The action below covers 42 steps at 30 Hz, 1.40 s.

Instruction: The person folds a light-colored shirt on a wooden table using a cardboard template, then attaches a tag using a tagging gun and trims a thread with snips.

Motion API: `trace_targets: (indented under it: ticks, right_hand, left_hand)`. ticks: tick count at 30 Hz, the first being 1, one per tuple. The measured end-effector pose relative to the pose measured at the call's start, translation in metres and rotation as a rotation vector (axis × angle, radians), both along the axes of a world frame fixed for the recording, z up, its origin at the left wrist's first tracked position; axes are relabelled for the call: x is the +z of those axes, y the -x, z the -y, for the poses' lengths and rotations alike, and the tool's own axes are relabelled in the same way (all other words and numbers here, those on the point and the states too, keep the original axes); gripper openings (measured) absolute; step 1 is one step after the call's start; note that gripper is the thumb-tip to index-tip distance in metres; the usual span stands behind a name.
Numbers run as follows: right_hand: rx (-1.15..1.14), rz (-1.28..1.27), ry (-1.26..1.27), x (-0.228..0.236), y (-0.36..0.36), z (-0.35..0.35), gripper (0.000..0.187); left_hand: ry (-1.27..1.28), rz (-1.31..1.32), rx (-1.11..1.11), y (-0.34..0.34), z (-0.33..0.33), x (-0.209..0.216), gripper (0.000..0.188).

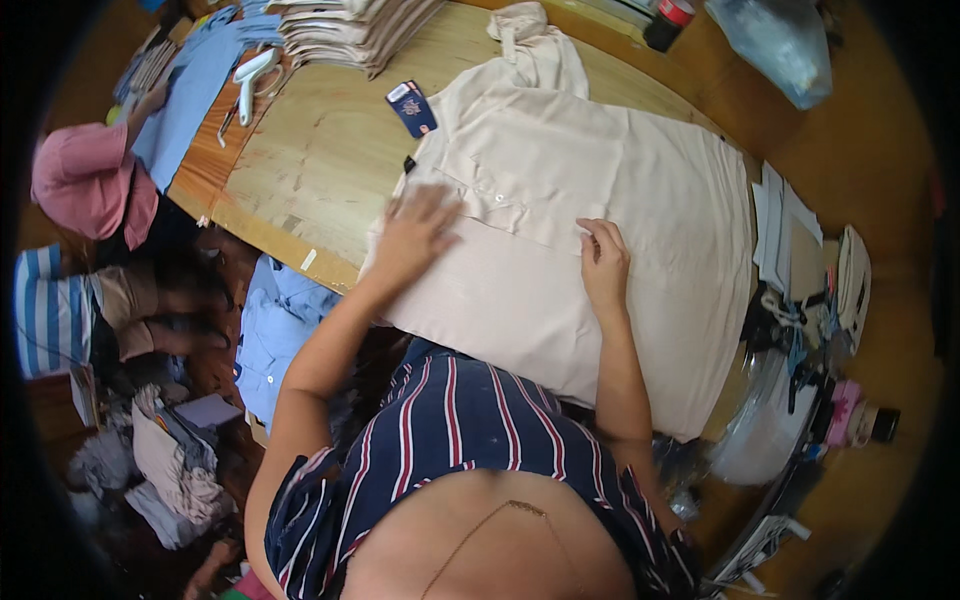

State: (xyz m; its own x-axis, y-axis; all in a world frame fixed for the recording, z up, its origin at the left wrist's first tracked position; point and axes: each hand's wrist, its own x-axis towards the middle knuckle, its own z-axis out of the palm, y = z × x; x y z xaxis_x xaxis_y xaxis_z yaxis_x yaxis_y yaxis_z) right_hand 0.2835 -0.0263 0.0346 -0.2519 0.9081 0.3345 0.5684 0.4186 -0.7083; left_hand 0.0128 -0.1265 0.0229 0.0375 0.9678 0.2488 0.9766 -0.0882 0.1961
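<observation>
A cream button-up shirt (540, 285) lies spread on the wooden table in front of me, one sleeve reaching toward the far edge. My left hand (418, 232) rests on its left part with fingers spread, a little smeared by motion. Over the middle of the shirt, my right hand (606, 262) has its fingers curled, thumb and forefinger pinched at the fabric near the button line. A dark blue hang tag (411, 109) lies at the collar end, close beyond my left hand.
Folded cream shirts (335, 35) are stacked at the far left, near a white tagging gun (252, 82). Blue shirts (275, 340) hang by the table's left edge. A person in a pink top (90, 180) works at the left. Papers (785, 230) and plastic bags (760, 430) crowd the right side.
</observation>
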Motion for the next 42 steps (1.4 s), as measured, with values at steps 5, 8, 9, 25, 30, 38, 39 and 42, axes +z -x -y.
trace_targets:
  ticks: [5, 8, 9, 25, 30, 38, 39, 42]
  right_hand:
    - [-0.755, 0.137, -0.118, -0.006, -0.16, -0.002, 0.02]
    - [-1.256, 0.236, -0.273, -0.002, -0.274, 0.024, 0.021]
    - [-1.354, 0.179, -0.248, -0.006, -0.303, 0.041, 0.022]
    - [-1.158, 0.512, -0.174, -0.007, -0.291, -0.022, 0.021]
    - [-1.599, 0.838, -0.035, 0.004, -0.446, -0.012, 0.027]
    - [-1.258, 1.08, 0.292, 0.018, -0.558, 0.043, 0.022]
    - [-1.291, 0.961, 0.298, -0.003, -0.538, 0.051, 0.023]
    - [-1.729, 0.607, 0.11, 0.039, -0.452, 0.026, 0.027]
  left_hand:
    - [-0.016, -0.178, 0.473, 0.07, 0.023, 0.005, 0.047]
    - [-0.322, 0.007, 0.368, 0.077, 0.03, -0.006, 0.035]
    - [-0.23, 0.104, 0.318, 0.058, 0.029, -0.003, 0.038]
    - [0.205, -0.085, 0.208, 0.013, 0.032, -0.009, 0.044]
    - [0.226, 0.003, 0.187, 0.007, 0.025, -0.007, 0.048]
    - [-0.313, 0.463, 0.246, -0.007, -0.005, -0.005, 0.014]
    - [-0.303, 0.547, 0.228, -0.02, -0.015, 0.01, 0.015]
    - [-0.247, 0.603, 0.194, -0.032, -0.029, 0.003, 0.017]
